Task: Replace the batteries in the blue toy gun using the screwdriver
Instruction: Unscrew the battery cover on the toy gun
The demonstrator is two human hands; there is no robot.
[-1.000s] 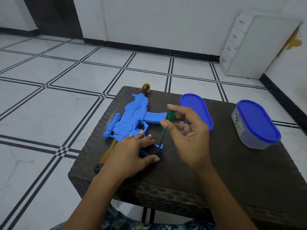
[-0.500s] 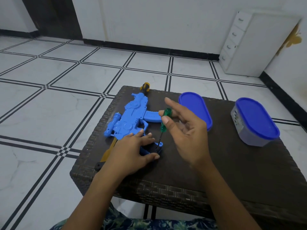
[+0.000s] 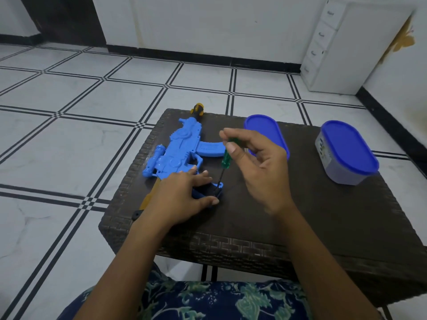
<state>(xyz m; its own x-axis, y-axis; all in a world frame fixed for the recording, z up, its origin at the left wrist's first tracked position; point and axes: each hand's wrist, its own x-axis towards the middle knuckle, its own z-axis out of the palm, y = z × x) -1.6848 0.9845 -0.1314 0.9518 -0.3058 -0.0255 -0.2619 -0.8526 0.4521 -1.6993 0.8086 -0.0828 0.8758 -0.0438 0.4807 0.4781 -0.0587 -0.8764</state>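
Note:
The blue toy gun (image 3: pixel 179 150) lies on its side on the dark woven table (image 3: pixel 323 215), its yellow-and-black muzzle at the far edge and its yellow stock toward me. My left hand (image 3: pixel 182 199) presses flat on the gun's grip, fingers straight. My right hand (image 3: pixel 256 172) pinches the green handle of the screwdriver (image 3: pixel 226 158) between thumb and fingertips. The screwdriver stands nearly upright, and its tip sits on the blue grip just past my left fingertips. Most of the grip is hidden under my left hand.
A loose blue oval lid (image 3: pixel 265 132) lies behind my right hand. A grey container with a blue lid (image 3: pixel 346 153) stands at the table's right. A white drawer unit (image 3: pixel 346 47) stands by the far wall. The table's left edge runs close to the gun.
My right hand's fingers have shifted around the screwdriver handle, from curled to spread to pinching again, with the tip staying on the grip. My left hand has not moved.

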